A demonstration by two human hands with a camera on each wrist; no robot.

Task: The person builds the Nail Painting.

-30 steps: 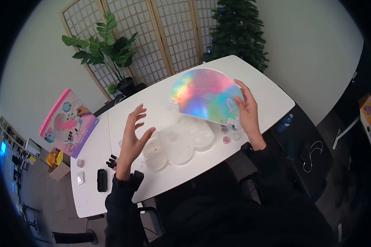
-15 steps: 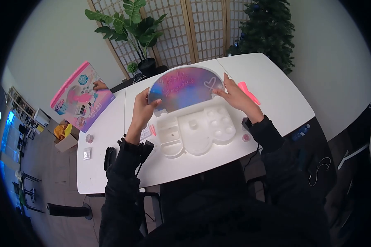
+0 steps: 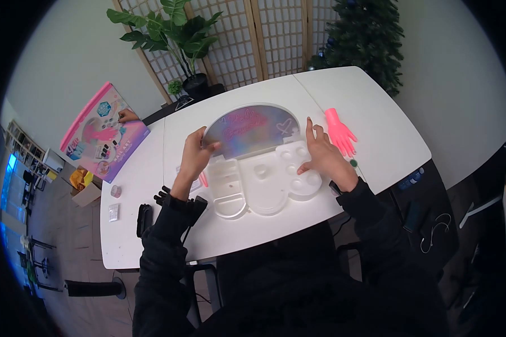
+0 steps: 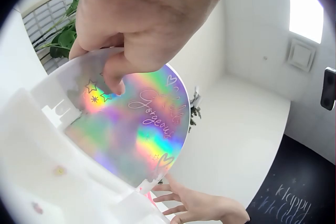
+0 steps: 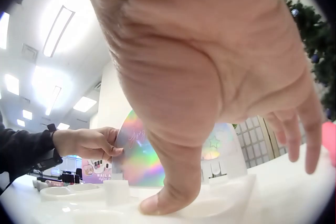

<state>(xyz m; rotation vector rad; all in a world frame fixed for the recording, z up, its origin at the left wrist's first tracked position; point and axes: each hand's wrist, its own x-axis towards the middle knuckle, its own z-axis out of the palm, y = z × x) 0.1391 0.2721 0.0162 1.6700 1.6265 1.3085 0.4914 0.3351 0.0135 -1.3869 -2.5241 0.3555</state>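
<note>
A half-round holographic panel (image 3: 253, 135) with pink lettering and a heart stands upright along the back edge of a white plastic tray (image 3: 267, 197). My left hand (image 3: 194, 157) pinches the panel's left edge, its thumb (image 4: 114, 79) on the shiny face and its fingers behind. White clips (image 4: 59, 113) show at the panel's lower corners. On the tray's right side, my right hand (image 3: 326, 158) rests its thumb (image 5: 170, 198) by the round wells, and its other fingers extend loosely past the tray. The right hand hides some of the wells.
A pink plastic hand (image 3: 340, 135) lies right of the tray, with a small green pot (image 3: 353, 163) near it. To the left are a nail art box (image 3: 104, 135), a pink jar (image 3: 116, 191), a white packet (image 3: 113, 212) and a black case (image 3: 144, 219).
The panel has gone from the right hand's hold, tilted over the tray, to upright at its back. The left hand has taken its left edge; the right hand has let go and dropped to the tray.
</note>
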